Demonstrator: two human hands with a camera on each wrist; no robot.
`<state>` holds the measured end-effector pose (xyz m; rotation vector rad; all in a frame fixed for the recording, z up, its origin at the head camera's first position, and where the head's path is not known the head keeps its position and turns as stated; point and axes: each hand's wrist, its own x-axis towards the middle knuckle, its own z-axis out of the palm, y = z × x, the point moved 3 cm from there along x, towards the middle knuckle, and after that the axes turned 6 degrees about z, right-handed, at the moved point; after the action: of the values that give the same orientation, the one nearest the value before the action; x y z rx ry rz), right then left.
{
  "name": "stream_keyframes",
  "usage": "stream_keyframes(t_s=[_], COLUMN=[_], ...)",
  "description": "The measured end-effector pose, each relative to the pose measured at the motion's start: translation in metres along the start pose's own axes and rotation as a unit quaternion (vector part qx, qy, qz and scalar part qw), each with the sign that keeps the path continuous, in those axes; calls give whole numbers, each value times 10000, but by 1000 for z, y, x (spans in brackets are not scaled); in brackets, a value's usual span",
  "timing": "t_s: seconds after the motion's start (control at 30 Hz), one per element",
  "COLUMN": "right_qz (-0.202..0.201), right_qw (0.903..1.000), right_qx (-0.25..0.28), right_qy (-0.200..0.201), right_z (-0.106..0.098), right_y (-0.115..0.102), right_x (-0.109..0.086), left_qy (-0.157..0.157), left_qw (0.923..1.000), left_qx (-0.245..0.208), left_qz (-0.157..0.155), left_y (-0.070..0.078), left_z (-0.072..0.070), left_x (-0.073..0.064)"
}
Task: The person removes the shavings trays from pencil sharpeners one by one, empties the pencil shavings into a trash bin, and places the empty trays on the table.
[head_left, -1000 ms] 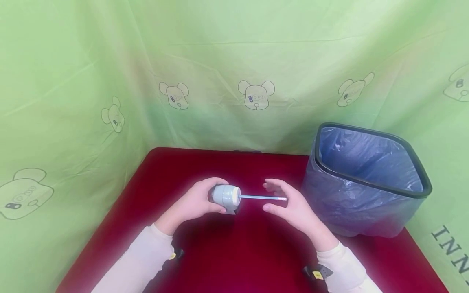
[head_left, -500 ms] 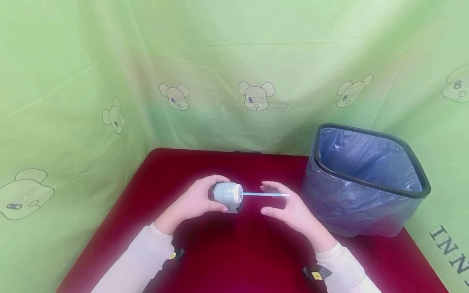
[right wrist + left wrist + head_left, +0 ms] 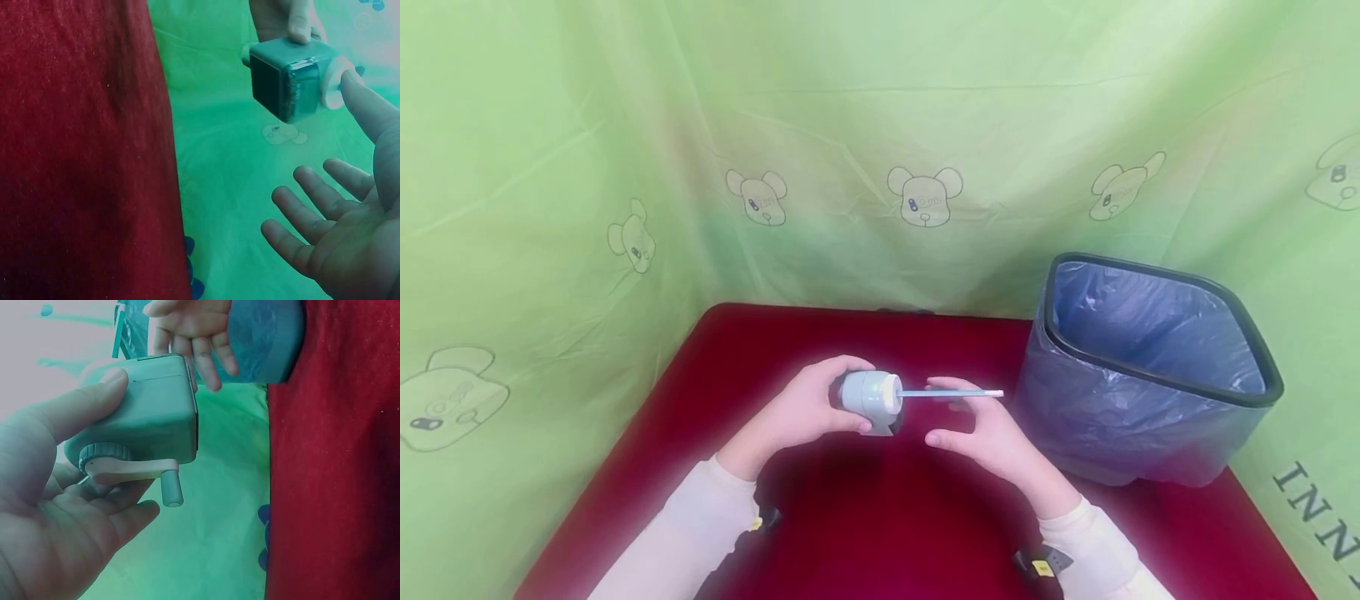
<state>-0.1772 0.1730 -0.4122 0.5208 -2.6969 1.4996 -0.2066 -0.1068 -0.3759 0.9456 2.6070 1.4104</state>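
Note:
My left hand (image 3: 805,402) grips a pale blue crank pencil sharpener (image 3: 868,395) above the table, thumb on one face and fingers round the other side. Its crank handle (image 3: 134,469) sticks out in the left wrist view, beside the left fingers. A light blue pencil (image 3: 947,393) with a white end juts from the sharpener's round white front toward the right. My right hand (image 3: 996,437) is beside the pencil, its fingers spread and relaxed, holding nothing. In the head view the pencil's outer end overlaps that hand. The right wrist view shows the sharpener's dark clear compartment (image 3: 306,94).
A bin (image 3: 1165,379) with a black rim and a bluish plastic liner stands at the right of the red-covered table (image 3: 790,342). Green curtains (image 3: 835,125) printed with bear faces enclose the table at the back and sides.
The sharpener and pencil have shifted slightly right and up with my left hand. My right hand has come a little left, and the pencil's end now passes over it in the head view.

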Motion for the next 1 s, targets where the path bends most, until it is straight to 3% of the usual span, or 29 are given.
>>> stream_keyframes(t_s=[0.53,1.0], right_qz=[138,-245], right_qw=[9996,9996], right_qx=[42,96], right_qy=[-236,-52], right_z=[19,20], right_y=[-17,-20], right_x=[3,9], left_qy=[46,-14], left_qw=[9997,9997], left_qx=[90,30], left_qz=[205,239], left_y=[15,22], left_z=[-3,-2], left_x=[2,8])
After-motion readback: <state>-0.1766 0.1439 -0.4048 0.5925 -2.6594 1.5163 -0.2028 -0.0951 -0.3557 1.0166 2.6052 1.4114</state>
